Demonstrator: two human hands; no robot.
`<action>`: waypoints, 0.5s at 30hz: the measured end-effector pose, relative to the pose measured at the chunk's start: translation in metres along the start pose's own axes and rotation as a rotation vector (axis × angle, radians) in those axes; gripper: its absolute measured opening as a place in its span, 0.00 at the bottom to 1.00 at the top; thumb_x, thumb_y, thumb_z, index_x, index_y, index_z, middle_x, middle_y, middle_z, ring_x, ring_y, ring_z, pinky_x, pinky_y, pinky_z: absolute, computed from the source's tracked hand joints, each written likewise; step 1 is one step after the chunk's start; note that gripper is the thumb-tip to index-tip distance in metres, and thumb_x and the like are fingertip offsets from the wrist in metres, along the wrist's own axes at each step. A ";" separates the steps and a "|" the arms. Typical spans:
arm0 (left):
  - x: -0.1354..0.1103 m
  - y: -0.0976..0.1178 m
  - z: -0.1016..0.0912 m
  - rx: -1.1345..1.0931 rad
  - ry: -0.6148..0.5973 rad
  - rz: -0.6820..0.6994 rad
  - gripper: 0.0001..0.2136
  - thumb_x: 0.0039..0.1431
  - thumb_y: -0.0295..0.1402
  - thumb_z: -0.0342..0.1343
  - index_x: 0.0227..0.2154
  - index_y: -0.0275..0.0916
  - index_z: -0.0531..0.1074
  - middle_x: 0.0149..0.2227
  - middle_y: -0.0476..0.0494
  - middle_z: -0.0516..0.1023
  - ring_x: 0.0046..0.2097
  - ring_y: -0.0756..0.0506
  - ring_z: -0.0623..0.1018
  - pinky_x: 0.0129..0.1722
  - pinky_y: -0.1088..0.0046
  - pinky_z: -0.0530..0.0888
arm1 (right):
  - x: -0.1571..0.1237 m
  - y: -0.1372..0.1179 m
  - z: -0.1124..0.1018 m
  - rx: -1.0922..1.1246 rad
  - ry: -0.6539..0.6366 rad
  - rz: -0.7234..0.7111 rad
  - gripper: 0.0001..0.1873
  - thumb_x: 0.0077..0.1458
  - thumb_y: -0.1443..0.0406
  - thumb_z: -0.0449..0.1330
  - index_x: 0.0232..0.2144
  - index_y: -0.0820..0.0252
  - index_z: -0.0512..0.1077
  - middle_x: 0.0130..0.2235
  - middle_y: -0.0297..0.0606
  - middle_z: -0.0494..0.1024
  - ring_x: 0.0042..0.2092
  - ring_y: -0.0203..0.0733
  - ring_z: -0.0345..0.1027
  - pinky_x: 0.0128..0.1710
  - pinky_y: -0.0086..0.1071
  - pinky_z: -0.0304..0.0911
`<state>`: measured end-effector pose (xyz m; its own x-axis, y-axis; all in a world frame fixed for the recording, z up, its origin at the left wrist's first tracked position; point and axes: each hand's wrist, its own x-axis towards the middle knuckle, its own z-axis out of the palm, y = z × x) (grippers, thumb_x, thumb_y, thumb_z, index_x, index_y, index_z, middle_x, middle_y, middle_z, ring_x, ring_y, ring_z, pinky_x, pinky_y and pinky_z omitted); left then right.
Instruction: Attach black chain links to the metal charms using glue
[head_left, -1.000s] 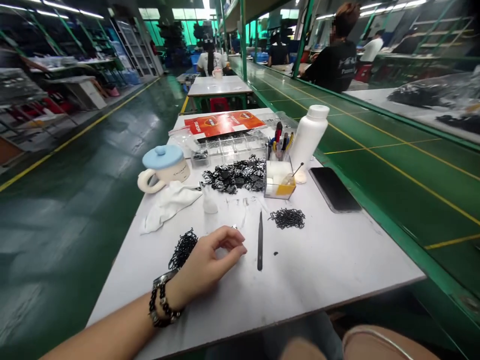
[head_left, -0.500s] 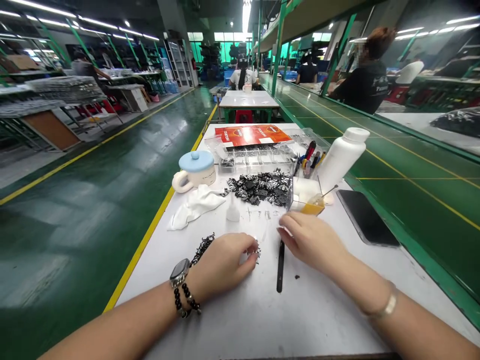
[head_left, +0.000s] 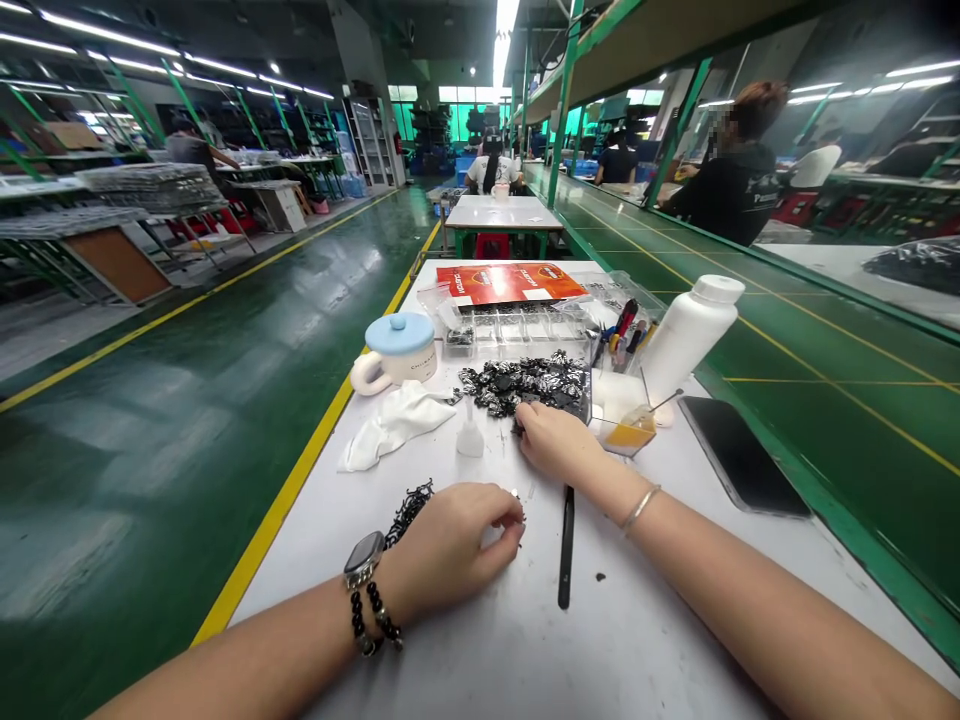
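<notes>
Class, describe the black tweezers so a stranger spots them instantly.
On the white table, look between the left hand and right forearm. The tweezers lie there, far end hidden behind the right hand: one long, straight black strip, unlike the tangled curly black pieces beside the left hand.

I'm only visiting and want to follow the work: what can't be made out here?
In the head view:
- Anything the left hand may be holding: hidden by its own fingers.
- Whether the right hand grips a black piece: too small, partly covered by fingers.
- The tweezers' far end: hidden behind the right wrist.
- Some black strands: hidden behind the left hand.
- Both elbows: cut off by picture edges.
</notes>
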<state>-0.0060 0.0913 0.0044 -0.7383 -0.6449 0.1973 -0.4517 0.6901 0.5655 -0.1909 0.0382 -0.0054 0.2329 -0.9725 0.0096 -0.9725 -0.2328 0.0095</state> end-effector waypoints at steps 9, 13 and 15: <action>0.000 0.000 -0.001 -0.083 0.048 -0.043 0.05 0.56 0.27 0.50 0.30 0.38 0.70 0.30 0.45 0.77 0.33 0.47 0.75 0.34 0.70 0.72 | 0.005 0.004 0.001 0.276 0.035 -0.011 0.15 0.60 0.60 0.56 0.46 0.64 0.68 0.46 0.41 0.71 0.44 0.41 0.69 0.44 0.41 0.68; -0.001 0.001 -0.002 -0.145 0.168 -0.085 0.06 0.57 0.28 0.51 0.37 0.37 0.69 0.36 0.42 0.76 0.39 0.45 0.75 0.41 0.66 0.73 | -0.005 0.006 -0.010 0.563 0.138 -0.037 0.12 0.58 0.61 0.57 0.40 0.64 0.68 0.36 0.37 0.73 0.36 0.36 0.70 0.38 0.35 0.69; -0.002 0.004 -0.002 -0.345 0.309 -0.141 0.10 0.57 0.30 0.54 0.42 0.39 0.66 0.42 0.41 0.74 0.44 0.44 0.74 0.46 0.64 0.72 | -0.020 0.005 -0.016 0.745 0.219 -0.076 0.12 0.56 0.62 0.58 0.40 0.63 0.65 0.33 0.36 0.73 0.33 0.35 0.70 0.36 0.32 0.70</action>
<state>-0.0053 0.0940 0.0081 -0.4749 -0.8278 0.2987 -0.3052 0.4733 0.8264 -0.1999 0.0569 0.0108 0.2195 -0.9473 0.2334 -0.6840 -0.3200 -0.6555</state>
